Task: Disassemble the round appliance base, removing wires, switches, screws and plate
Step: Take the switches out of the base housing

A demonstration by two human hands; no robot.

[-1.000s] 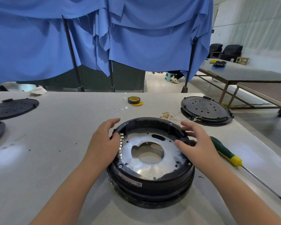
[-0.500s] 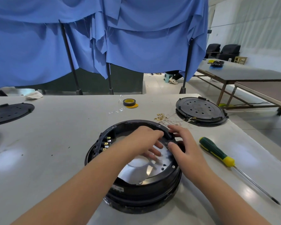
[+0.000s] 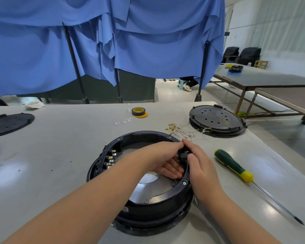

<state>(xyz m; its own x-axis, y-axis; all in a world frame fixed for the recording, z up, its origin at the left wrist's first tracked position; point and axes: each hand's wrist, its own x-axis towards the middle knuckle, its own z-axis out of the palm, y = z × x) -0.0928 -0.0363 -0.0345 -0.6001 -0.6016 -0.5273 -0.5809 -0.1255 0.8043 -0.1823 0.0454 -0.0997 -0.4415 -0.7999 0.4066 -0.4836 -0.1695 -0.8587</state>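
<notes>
Both hands meet at the far right rim of the round black base [image 3: 141, 206] on the table: the left hand [image 3: 163, 160] reaches inside, the right hand [image 3: 200, 166] outside, fingers curled pinching a small black switch [image 3: 182, 156], apparently working it free.

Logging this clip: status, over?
Both hands on a black part at the base's right inner rim. Plate still in. Screwdriver idle, nothing blocking.

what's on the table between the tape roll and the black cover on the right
In the head view, a loose bundle of thin wires with brass terminals lies between the tape roll and the black cover, nearer the cover; the table is otherwise bare there.
</notes>
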